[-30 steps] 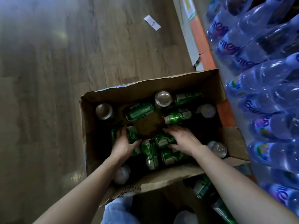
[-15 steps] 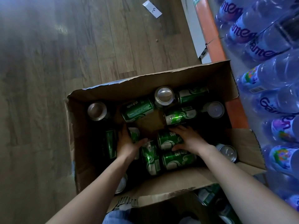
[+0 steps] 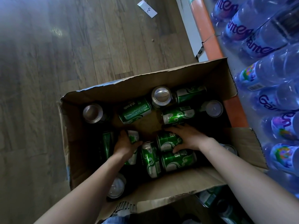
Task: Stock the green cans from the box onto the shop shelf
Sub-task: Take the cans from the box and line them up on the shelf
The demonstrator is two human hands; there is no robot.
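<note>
Left hand (image 3: 124, 144) fingers are curling round a green can (image 3: 134, 136) (lying in the cardboard box (image 3: 178, 78)); right hand (image 3: 189, 138) fingers are clasping the neighbouring green can (image 3: 168, 142).

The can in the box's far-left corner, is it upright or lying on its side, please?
Standing on end: the can shows only its round silver end from above.

Arms extended downward, left grip (image 3: 125, 143) curled, right grip (image 3: 188, 138) curled
</note>
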